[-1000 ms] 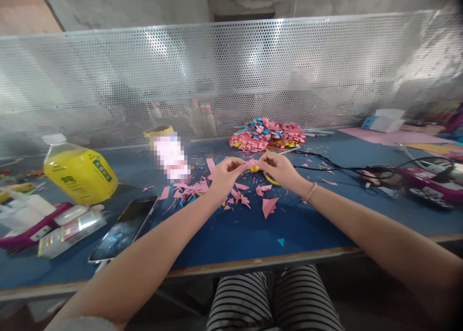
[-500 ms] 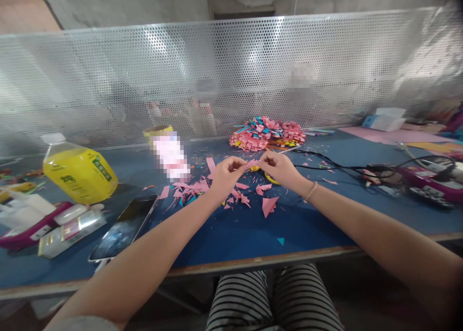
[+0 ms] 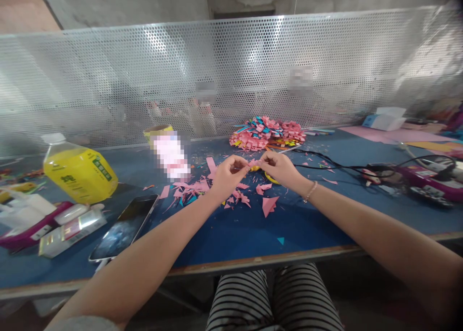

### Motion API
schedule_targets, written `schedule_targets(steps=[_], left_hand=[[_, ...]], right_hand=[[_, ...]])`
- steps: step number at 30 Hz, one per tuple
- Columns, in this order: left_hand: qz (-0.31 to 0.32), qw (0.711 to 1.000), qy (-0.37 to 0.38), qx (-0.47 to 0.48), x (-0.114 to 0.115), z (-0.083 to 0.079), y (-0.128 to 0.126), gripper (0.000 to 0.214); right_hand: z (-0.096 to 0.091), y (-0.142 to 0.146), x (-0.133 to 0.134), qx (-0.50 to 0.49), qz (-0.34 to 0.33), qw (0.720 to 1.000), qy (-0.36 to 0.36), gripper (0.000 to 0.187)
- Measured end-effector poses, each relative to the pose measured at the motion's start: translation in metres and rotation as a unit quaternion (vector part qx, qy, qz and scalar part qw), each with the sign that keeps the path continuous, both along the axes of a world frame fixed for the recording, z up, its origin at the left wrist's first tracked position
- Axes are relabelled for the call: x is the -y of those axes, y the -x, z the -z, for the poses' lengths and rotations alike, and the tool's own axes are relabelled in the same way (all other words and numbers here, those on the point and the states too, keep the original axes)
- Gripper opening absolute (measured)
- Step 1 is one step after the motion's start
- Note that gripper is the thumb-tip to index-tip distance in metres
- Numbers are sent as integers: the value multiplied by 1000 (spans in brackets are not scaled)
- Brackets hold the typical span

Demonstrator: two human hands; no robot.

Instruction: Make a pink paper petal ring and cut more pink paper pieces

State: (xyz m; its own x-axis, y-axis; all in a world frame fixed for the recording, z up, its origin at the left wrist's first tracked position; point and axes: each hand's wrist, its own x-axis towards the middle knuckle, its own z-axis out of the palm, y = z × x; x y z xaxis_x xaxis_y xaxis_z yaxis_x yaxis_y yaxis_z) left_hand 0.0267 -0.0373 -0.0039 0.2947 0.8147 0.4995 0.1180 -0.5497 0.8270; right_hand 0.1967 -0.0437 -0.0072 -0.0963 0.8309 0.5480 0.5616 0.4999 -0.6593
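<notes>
Left grip (image 3: 229, 174) and right grip (image 3: 278, 165) both pinch the pink paper piece (image 3: 252, 163). Probably light, creases and tears easily; best held at opposite edges, gently.

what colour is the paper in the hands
The paper is pink, clearest in the head view.

Pink paper piece (image 3: 252, 162), blue tabletop (image 3: 224, 239), trousers (image 3: 240, 302) striped black and grey, yellow liquid (image 3: 81, 164), green label (image 3: 102, 170)

Left hand (image 3: 228, 175) and right hand (image 3: 279, 167) close together (fingertips (image 3: 243, 165) in a pinch), forearms (image 3: 162, 241) aslant.
</notes>
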Motion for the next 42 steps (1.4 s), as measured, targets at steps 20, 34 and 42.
schedule_targets(steps=[20, 34, 42], left_hand=[[29, 996, 65, 53, 0, 1, -3, 23], [17, 998, 46, 36, -2, 3, -3, 16], [25, 998, 47, 38, -3, 4, -4, 15]], right_hand=[[0, 4, 7, 68, -18, 996, -53, 18], [0, 5, 8, 81, -25, 994, -74, 18], [0, 5, 9, 95, -34, 990, -97, 17]])
